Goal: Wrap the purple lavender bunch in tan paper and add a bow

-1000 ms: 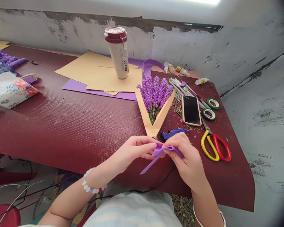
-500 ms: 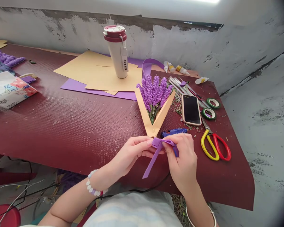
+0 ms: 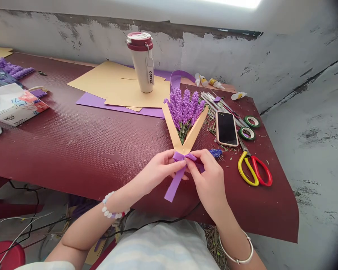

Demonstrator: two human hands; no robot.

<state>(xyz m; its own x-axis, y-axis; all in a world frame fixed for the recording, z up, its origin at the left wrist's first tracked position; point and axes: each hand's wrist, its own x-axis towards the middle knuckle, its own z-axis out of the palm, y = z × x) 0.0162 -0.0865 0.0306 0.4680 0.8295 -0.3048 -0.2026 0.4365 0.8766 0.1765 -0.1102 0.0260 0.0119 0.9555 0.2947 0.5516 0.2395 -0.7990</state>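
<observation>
Flat purple ribbon-like strip formed into a bow (image 3: 175, 182), smooth and matte, one long square-cut tail hanging toward the wearer. The left hand (image 3: 163, 165), fingers partly curled, pinches the bow between thumb and fingers; the right hand (image 3: 208, 174), likewise nearly closed, grips it by thumb and forefinger near the centre. The bow lies at the pointed foot of a tan paper wrap (image 3: 194, 130), folded to a V; whether the two touch cannot be told. Within the wrap stand lavender sprigs (image 3: 184, 108), knobbly and fuzzy above thin green stems. The table (image 3: 101, 146) bears a dark red covering with a fine ribbed texture. Containers: a tapered cream cup (image 3: 141, 69), marked COFFEE, stands upright on flat tan sheets (image 3: 90, 82), its red-and-white lid concealing the contents; small nozzled bottles (image 3: 215, 83) lie near the wall; a printed white packet (image 3: 14, 112) rests at far left, contents unclear. At right: a flat glossy phone (image 3: 227, 129), ring-shaped green tape rolls (image 3: 247, 133), and scissors (image 3: 261, 170) with looped yellow and red handles.
</observation>
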